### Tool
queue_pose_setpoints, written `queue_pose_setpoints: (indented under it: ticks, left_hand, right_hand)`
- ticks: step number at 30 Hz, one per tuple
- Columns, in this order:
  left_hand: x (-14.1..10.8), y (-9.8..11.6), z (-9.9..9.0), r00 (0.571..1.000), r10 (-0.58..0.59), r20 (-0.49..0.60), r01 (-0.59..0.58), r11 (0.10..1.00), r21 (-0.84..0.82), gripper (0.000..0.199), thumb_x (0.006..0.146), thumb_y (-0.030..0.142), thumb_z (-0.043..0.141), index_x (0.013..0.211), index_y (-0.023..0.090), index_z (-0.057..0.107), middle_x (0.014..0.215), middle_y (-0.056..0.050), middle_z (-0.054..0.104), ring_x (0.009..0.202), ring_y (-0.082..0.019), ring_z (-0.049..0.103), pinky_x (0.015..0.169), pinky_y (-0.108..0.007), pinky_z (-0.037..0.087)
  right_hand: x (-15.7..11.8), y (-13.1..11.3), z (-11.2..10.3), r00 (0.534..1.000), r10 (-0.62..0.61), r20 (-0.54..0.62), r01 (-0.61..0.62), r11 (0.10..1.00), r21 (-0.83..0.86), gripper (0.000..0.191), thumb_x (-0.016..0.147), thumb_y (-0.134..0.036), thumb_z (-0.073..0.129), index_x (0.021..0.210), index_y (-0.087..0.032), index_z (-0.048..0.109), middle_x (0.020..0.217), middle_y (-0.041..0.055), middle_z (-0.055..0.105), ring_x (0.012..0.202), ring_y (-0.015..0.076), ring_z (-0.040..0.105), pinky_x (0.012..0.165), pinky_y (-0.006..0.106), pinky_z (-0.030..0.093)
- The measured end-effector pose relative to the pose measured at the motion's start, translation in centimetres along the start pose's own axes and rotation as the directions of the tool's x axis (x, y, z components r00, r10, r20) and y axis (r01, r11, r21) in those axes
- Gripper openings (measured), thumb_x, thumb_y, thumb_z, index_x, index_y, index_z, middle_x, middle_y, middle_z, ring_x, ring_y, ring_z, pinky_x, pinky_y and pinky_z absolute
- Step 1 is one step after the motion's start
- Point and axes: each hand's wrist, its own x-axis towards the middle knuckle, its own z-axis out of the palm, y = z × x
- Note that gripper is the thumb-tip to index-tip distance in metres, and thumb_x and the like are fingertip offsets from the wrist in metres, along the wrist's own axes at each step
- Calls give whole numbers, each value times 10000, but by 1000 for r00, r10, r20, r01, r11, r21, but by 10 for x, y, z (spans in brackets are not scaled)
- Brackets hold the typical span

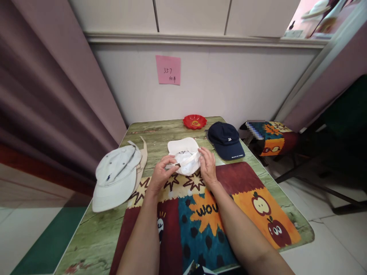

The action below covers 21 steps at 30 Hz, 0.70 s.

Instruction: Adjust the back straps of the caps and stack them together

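A white cap [182,146] sits at the middle of the table, its brim pointing away from me and its back strap toward me. Dark lettering shows on it, partly covered by the strap. My left hand [159,173] pinches the strap's left end near a small dark buckle or tab. With thumb and fingers, my right hand [208,167] grips the right edge of the same cap, where the strap joins. To the left lies a pale grey cap [114,173] with a small dark logo, over a beige one [142,162]. A navy cap [225,138] rests at the right.
A red scalloped dish [194,122] stands at the table's back edge. A colourful patterned mat [200,229] covers the front of the wooden-look table [86,244]. On the wall hangs a pink note [168,70]. A stool with a patterned cover [272,133] stands at the right.
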Motion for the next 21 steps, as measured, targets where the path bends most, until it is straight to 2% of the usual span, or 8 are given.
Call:
queue_pose_setpoints:
  ticks: [2, 5, 8, 10, 13, 16, 21]
  left_hand:
    - [-1, 0, -1, 1000, 9, -20, -10, 999, -31, 148, 812, 330, 688, 894, 206, 689, 1084, -86, 698, 1203, -274, 572, 1098, -454, 374]
    - [-2, -5, -4, 990, -50, -134, 39, 996, -80, 284, 873, 338, 603, 1122, 212, 661, 1256, -97, 651, 1227, -268, 565, 1098, -455, 385]
    - [-3, -15, -5, 964, -102, -245, 103, 995, -8, 387, 883, 290, 548, 1258, 208, 594, 1291, -109, 623, 1217, -270, 569, 1076, -468, 410]
    - [-3, -19, -4, 971, -89, -220, 118, 985, 123, 459, 857, 200, 511, 1312, 215, 561, 1336, -109, 582, 1233, -268, 552, 1084, -477, 402]
    - [-3, -21, 1, 994, -32, -103, 61, 953, 295, 551, 795, 87, 438, 1319, 214, 556, 1401, -114, 513, 1314, -269, 477, 1126, -480, 351]
    - [-2, -21, 4, 998, 21, -63, 6, 919, 393, 500, 769, 65, 431, 1226, 190, 589, 1392, -137, 511, 1332, -279, 456, 1126, -477, 344]
    - [-4, -26, 3, 997, 39, -64, -1, 860, 510, 382, 739, 52, 457, 1053, 219, 597, 1312, -134, 586, 1256, -301, 513, 1047, -485, 392]
  right_hand:
    - [1, 6, 0, 1000, 17, -17, -17, 1000, 16, 394, 970, -262, 346, 1289, -220, 575, 1370, 100, 556, 1307, 225, 469, 1155, 479, 262]
    - [3, 17, 2, 999, 33, -15, -33, 999, 20, 448, 926, -198, 356, 1329, -211, 554, 1390, 104, 534, 1321, 225, 456, 1146, 455, 308]
    - [3, 24, 3, 999, 49, 23, -49, 999, 11, 572, 839, -96, 360, 1376, -206, 520, 1424, 104, 496, 1355, 221, 423, 1156, 442, 314]
    - [3, 26, 4, 996, 60, 59, -61, 998, 15, 659, 766, -36, 357, 1381, -207, 519, 1445, 101, 467, 1374, 217, 403, 1165, 437, 309]
    - [2, 26, 5, 992, 63, 105, -66, 998, 20, 690, 706, 2, 365, 1330, -214, 567, 1455, 97, 446, 1384, 219, 392, 1170, 431, 309]
    - [1, 25, 4, 990, 71, 124, -72, 997, 4, 643, 692, 15, 374, 1240, -213, 623, 1439, 95, 457, 1371, 222, 408, 1157, 419, 333]
    - [-2, 29, 2, 988, 89, 124, -84, 995, -49, 543, 711, 2, 401, 1145, -221, 639, 1378, 93, 515, 1298, 224, 475, 1096, 417, 396]
